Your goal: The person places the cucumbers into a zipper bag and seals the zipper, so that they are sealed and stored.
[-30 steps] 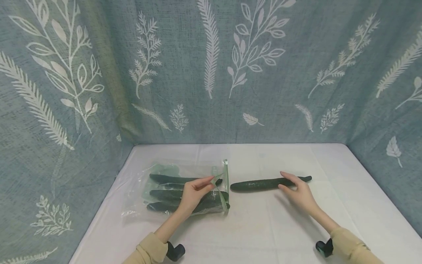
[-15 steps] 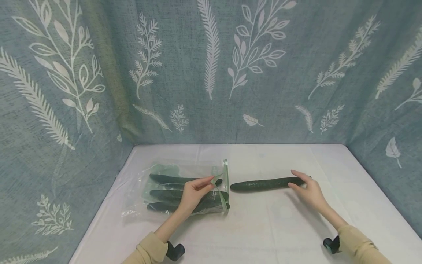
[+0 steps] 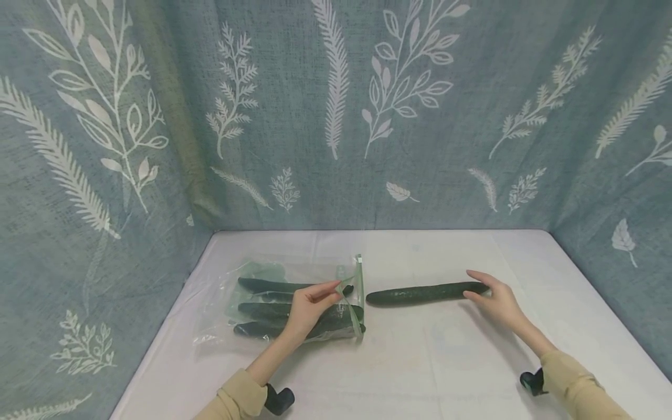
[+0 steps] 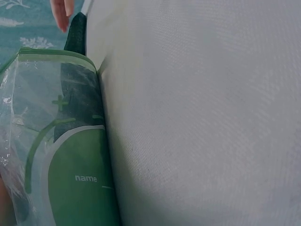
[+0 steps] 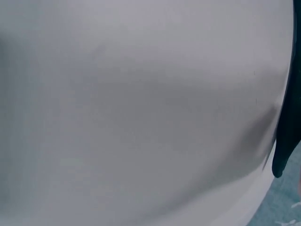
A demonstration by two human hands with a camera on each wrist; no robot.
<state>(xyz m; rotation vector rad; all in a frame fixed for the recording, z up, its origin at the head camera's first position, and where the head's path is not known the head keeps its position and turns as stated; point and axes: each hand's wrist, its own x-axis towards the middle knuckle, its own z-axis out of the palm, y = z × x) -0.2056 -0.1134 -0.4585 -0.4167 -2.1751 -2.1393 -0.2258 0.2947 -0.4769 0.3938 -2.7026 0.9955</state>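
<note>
The left hand [image 3: 310, 303] is pinching the green zip lip [image 3: 359, 271] of a clear, green-printed plastic bag [image 3: 310, 267] between thumb and fingertips, near the centre of the frame, and the lip is rising to a peak there. The fingers of the right hand [image 3: 493, 297], right of centre, are standing parted about the right end of a long, dark green, bumpy-skinned cucumber [image 3: 415, 294]; whether they are touching it, I cannot tell. That cucumber is lying flat, its left tip pointing at the bag's mouth and resting just beside it. With the right fingers standing at the far end only, a grip there would probably be leaving the long left part free to droop or swing, and a tip coming in low could be catching the slack lip and folding it inward. If the left pinch were slipping, the thin plastic would likely be sagging over the mouth. The bag, left of centre, is holding at least three similar cucumbers side by side, one of them reaching the lip at the lower edge. Everything is resting on a white-covered counter [image 3: 388, 367], with a blue-grey, leaf-patterned curtain [image 3: 336, 192] hanging behind.
</note>
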